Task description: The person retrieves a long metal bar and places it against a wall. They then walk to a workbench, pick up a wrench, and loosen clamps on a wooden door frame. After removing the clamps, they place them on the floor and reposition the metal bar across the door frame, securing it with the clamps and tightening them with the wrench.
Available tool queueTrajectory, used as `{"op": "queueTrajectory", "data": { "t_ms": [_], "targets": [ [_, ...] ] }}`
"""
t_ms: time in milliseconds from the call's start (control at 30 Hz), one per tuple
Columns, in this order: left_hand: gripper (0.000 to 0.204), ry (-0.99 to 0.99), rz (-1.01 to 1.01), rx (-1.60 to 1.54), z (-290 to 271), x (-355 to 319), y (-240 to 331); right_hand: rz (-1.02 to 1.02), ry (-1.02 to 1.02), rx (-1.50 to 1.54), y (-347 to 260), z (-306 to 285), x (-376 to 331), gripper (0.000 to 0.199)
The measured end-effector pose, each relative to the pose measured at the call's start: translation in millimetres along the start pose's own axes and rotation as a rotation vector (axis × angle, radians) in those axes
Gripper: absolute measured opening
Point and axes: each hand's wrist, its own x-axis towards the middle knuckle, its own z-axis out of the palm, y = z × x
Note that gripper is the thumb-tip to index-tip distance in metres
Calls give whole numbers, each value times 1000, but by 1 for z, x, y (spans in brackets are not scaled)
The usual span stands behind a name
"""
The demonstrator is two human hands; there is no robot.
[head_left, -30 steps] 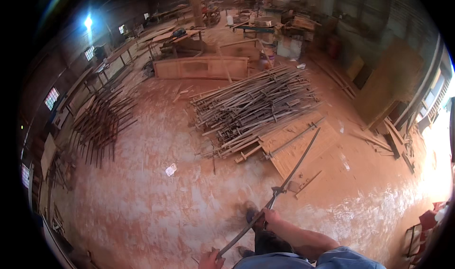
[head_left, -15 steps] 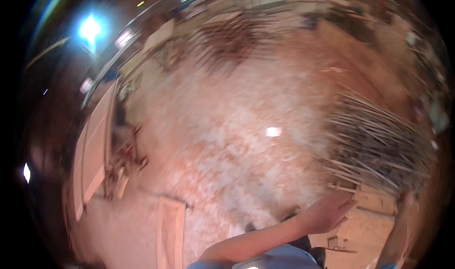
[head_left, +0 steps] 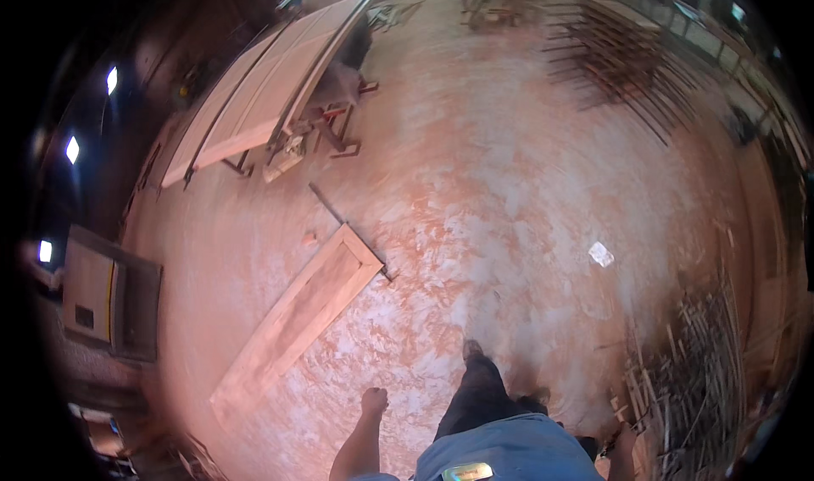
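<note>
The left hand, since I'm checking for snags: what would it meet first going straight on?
The near way looks free, though depth is unclear: the left hand points ahead over the floor, passing right of the wooden panel.

Floor [head_left: 475, 235]: reddish, dusty, with pale scuffed patches through middle. Wooden panel [head_left: 297, 320] lying slantwise, left of centre, dark bar [head_left: 325, 201] jutting out both sides of its upper end (seemingly running underneath). Small wood piece [head_left: 311, 237] just beside panel. White paper [head_left: 601, 254] flat, right of centre. Crisscrossed stack of dark bars [head_left: 623, 57], upper right. Dense heap of bars [head_left: 695, 379], lower right. Reddish stand [head_left: 339, 129], upper left.
</note>
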Motion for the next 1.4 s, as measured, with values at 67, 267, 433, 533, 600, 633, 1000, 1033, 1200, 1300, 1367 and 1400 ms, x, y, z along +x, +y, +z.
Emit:
{"op": "queueTrajectory", "data": {
  "t_ms": [67, 267, 433, 533, 600, 633, 1000, 1033, 1200, 1300, 1367, 1400],
  "targets": [
    [23, -4, -59, -12, -11, 10, -3, 26, -52, -252, -40, 61, -23, 38],
    [49, -203, -57, -234, 11, 57, 49, -136, -157, -277, -67, 198, 45, 40],
    [58, -132, 131, -130, -25, 124, 126, 67, -81, -782, -97, 407, -40, 38],
    [59, -78, 204, -131, -37, 167, 208, -157, -264, -972, -102, 458, -55, 38],
    [60, -43, 198, -302, -51, 185, 274, -219, -293, -980, -107, 504, -33, 36],
    [60, -16, 215, -360, -60, 199, 300, -242, -317, -984, -108, 531, -21, 35],
    [55, 401, 269, -931, -201, 323, 600, -138, -402, -617, -258, 903, 29, 15],
    [54, 424, 279, -971, -223, 349, 613, -138, -425, -624, -276, 944, 22, 14],
    [52, 654, 273, -1111, -303, 425, 720, -184, -422, -576, -331, 1101, -34, 16],
    [50, 881, 318, -1065, -330, 495, 732, -206, -456, -653, -331, 1167, -28, 22],
    [49, 941, 323, -1048, -343, 536, 759, -177, -442, -693, -330, 1183, -5, 27],
    [48, 941, 285, -1048, -340, 540, 773, -263, -421, -779, -328, 1186, -10, 27]
  ]
}}
